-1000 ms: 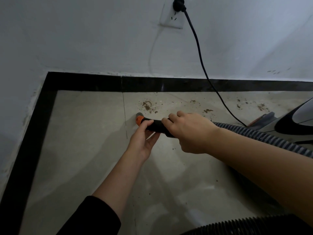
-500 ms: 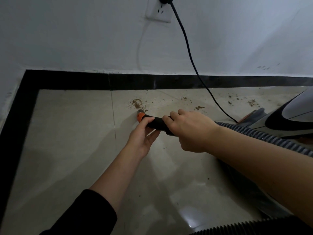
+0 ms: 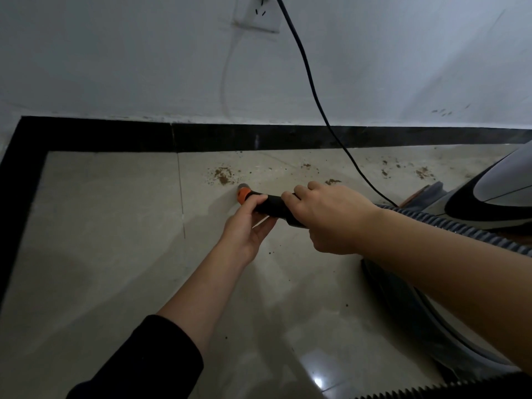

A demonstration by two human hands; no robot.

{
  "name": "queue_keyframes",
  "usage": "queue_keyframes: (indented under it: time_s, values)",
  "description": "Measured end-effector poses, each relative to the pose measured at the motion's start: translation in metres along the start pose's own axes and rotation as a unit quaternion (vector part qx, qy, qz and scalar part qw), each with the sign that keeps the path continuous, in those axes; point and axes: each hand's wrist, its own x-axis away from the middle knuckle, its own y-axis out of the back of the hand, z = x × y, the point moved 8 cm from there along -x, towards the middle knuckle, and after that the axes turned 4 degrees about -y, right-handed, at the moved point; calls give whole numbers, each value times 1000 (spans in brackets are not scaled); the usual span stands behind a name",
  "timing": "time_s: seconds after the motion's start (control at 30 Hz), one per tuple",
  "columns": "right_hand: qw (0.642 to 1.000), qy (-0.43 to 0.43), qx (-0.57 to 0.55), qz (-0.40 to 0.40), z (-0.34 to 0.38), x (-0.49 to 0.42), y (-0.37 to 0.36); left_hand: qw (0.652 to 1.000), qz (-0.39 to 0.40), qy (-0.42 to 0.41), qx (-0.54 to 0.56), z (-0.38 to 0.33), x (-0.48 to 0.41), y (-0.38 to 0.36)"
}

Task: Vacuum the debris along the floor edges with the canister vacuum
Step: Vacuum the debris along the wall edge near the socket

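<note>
The black hose handle (image 3: pixel 270 207) with an orange tip (image 3: pixel 243 194) lies low over the beige floor tiles, its open end just short of a brown debris patch (image 3: pixel 223 175). My left hand (image 3: pixel 247 226) cups the handle from below near the tip. Over the rear of the handle my right hand (image 3: pixel 328 217) is closed. A ribbed grey hose (image 3: pixel 449 226) runs right to the canister vacuum (image 3: pixel 495 197). More debris specks (image 3: pixel 423 172) lie along the black skirting.
A black power cord (image 3: pixel 313 93) hangs from the wall socket (image 3: pixel 257 15) down to the floor by the canister. Black skirting (image 3: pixel 115 136) borders the floor at the back and left. Another hose loop (image 3: pixel 449 387) lies at the bottom right.
The hose tip has edged closer to the debris patch near the skirting. My view has shifted, so the socket sits higher in the frame. Both hands keep their hold.
</note>
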Motion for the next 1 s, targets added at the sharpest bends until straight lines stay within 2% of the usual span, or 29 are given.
queue_keyframes:
  time_s: [0.33, 1.0]
  values:
    - [1000, 5, -17, -15, -7, -8, 4, 1000, -8, -1, 7, -3, -10, -1]
    - [998, 43, -19, -41, 27, -27, 21, 999, -29, -36, 13, -34, -8, 37]
